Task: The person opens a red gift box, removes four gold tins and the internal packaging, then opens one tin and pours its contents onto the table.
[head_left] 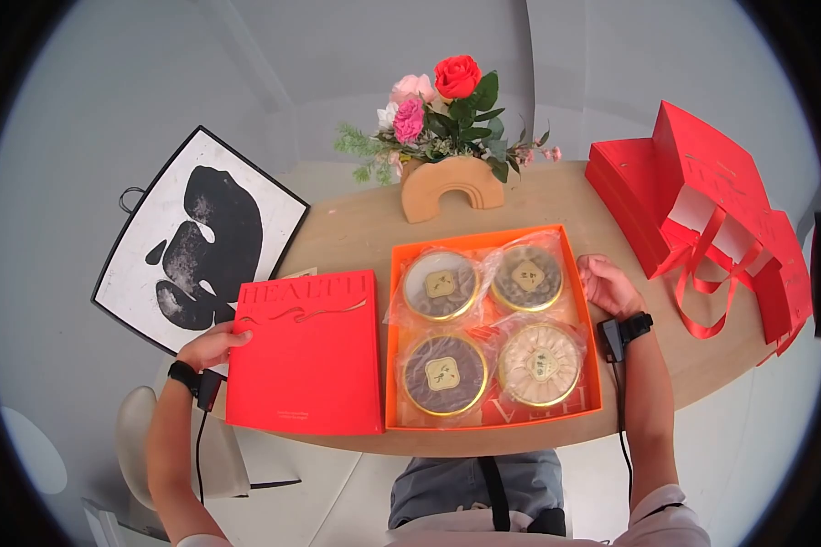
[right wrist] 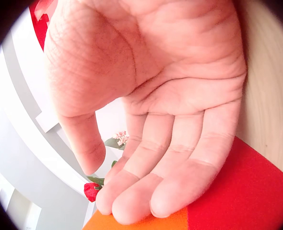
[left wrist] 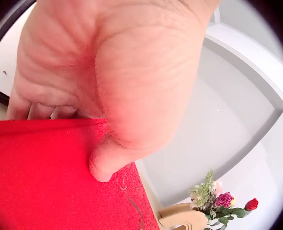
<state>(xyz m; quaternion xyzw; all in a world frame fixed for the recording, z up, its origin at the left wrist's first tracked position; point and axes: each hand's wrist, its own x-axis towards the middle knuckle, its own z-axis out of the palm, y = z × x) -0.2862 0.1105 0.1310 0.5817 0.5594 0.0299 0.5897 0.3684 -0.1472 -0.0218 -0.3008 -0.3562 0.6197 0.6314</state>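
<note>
My left hand grips the left edge of a red box lid lettered HEALTH. In the left wrist view the thumb lies on the lid's red face, while the other fingers go out of sight behind it. To the lid's right is an open box with an orange rim, holding several round, gold-rimmed tins in clear plastic wrap. My right hand is at the box's right side, holding nothing. Its fingers are loosely bent in the right wrist view, fingertips near the orange rim.
A red gift bag with ribbon handles lies at the table's right. Behind the box, flowers stand in an arch-shaped vase. A black-framed picture leans at the left. The table's front edge curves before the person.
</note>
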